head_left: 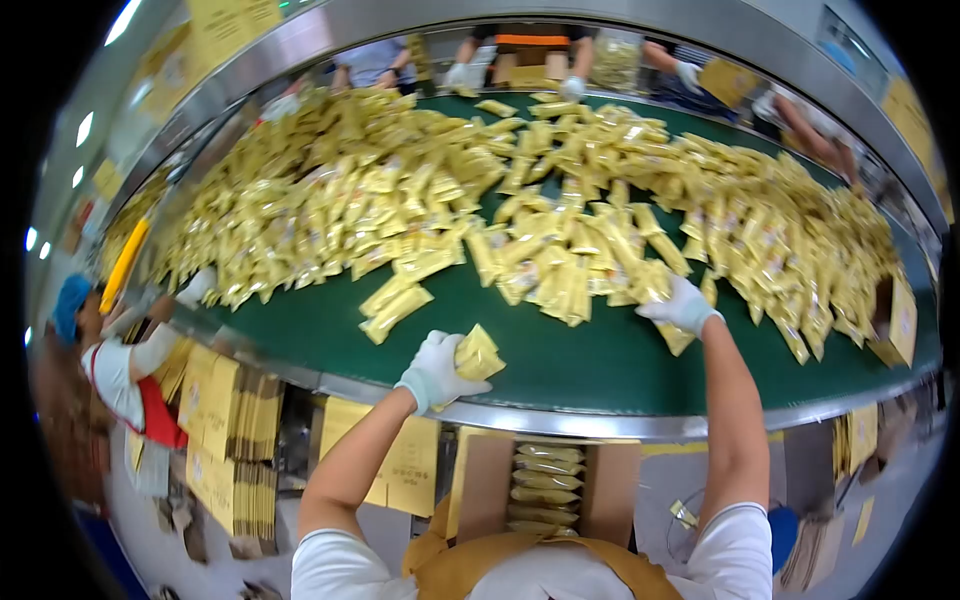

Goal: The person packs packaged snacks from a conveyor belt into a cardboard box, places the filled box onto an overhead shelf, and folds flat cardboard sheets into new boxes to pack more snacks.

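White gloves cover both of my hands. My left hand [440, 372] is closed around yellow packets [479, 353] above the near edge of the green table [560, 365]. At the pile's near side, my right hand [681, 304] grips a yellow packet [676, 338], with its fingers partly hidden among other packets. Two loose packets [396, 308] lie to the left, between the pile and my left hand. Directly in front of my body, an open cardboard box [487, 485] holds a row of stacked yellow packets [547, 482].
Large heaps of yellow packets [330, 200] spread over the table. A metal rim [600, 427] borders its near edge. Flattened cartons [235, 430] stand at lower left, beside a co-worker in a blue cap [120, 370]. Other gloved people work along the far side.
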Demonstrator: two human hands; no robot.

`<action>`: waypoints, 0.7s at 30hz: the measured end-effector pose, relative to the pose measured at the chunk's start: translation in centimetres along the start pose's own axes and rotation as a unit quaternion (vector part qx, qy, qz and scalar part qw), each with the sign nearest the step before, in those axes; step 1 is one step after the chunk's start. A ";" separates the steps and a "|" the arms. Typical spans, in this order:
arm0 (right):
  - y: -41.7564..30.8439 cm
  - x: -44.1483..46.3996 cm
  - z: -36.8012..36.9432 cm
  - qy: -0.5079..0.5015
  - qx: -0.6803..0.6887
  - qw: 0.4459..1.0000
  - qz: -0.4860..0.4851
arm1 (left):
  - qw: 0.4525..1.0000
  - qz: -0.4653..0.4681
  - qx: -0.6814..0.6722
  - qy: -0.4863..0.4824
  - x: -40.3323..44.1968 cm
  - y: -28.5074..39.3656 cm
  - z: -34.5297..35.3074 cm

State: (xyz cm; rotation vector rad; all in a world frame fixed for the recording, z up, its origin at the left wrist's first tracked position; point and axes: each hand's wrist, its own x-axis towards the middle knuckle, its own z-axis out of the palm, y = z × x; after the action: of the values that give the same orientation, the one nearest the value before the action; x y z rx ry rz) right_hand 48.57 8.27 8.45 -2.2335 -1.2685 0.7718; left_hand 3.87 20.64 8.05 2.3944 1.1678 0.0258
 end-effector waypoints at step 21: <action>0.7 -12.1 5.1 0.107 -0.307 0.911 -0.253 | 0.970 -0.078 0.222 0.060 2.5 -4.8 -3.9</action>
State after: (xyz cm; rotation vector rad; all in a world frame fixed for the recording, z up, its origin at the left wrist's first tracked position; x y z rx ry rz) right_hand 40.59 -2.03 7.22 -2.1627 -2.0539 -0.0903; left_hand 1.04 26.58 9.02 2.7004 1.5532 -0.1619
